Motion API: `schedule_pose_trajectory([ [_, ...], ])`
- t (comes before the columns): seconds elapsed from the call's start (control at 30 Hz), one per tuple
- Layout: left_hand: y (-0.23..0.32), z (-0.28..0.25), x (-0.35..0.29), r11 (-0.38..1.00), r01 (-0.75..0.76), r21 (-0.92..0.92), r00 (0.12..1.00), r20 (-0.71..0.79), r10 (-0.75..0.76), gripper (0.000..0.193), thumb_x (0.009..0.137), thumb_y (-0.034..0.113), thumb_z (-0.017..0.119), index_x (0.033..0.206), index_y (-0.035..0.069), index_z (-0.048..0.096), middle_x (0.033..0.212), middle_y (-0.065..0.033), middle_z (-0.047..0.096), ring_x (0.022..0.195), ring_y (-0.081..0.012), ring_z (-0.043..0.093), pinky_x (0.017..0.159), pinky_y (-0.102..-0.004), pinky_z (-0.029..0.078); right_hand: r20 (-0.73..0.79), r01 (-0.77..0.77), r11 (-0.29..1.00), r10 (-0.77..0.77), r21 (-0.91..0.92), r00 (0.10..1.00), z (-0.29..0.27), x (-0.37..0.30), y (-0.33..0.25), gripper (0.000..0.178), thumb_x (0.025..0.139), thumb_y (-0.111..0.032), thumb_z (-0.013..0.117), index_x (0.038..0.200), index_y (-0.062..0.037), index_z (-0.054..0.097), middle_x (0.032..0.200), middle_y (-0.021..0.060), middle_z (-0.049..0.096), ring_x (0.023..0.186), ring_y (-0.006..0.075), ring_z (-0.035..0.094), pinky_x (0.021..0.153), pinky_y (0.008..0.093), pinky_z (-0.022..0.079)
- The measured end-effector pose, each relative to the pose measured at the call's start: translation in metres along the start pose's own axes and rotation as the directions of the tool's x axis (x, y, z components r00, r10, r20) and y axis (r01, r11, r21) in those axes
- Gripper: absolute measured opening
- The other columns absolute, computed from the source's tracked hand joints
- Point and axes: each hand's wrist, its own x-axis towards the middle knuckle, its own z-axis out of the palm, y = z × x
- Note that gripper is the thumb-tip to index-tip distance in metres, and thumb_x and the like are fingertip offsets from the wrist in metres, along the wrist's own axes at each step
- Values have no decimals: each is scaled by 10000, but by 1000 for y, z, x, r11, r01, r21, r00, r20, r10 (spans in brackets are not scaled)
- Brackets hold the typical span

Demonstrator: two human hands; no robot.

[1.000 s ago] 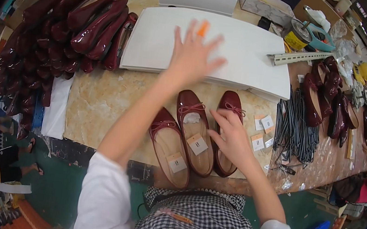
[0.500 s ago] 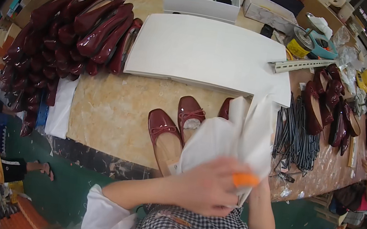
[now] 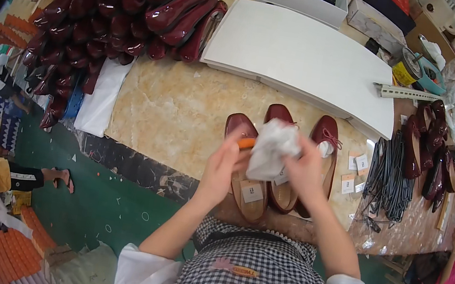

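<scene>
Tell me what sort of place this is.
Probably a shoe workshop: a heap of dark red shoes on the worktable, three more below both hands crumpling white paper.

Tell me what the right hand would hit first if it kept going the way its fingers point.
The right hand points up and left into the crumpled white paper both hands hold, so it meets that at once. Past it lies the middle dark red shoe, though depth is uncertain.

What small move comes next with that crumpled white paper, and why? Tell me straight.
Probably push the crumpled white paper wad, gripped by the left hand and right hand, into the toe of the glossy dark red flat shoe below it; the right-most shoe already shows white stuffing.
</scene>
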Motion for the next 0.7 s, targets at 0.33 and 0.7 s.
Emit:
schedule_pose_trajectory([
  [0.33,-59,5,-56,-33,-581,813,781,568,259,255,776,319,648,871,89,704,963,-125,638,981,-257,588,924,-413,401,388,515,295,-395,-805,833,83,19,29,119,693,-150,616,740,-42,636,849,98,498,856,249,574,686,358,493],
  [0.7,-47,13,-55,-33,-627,778,757,618,212,317,733,307,694,861,18,694,1059,-159,640,964,-287,604,932,-432,399,155,246,564,-205,-788,966,64,42,40,493,702,-159,727,1121,33,552,953,158,556,752,309,650,608,392,539],
])
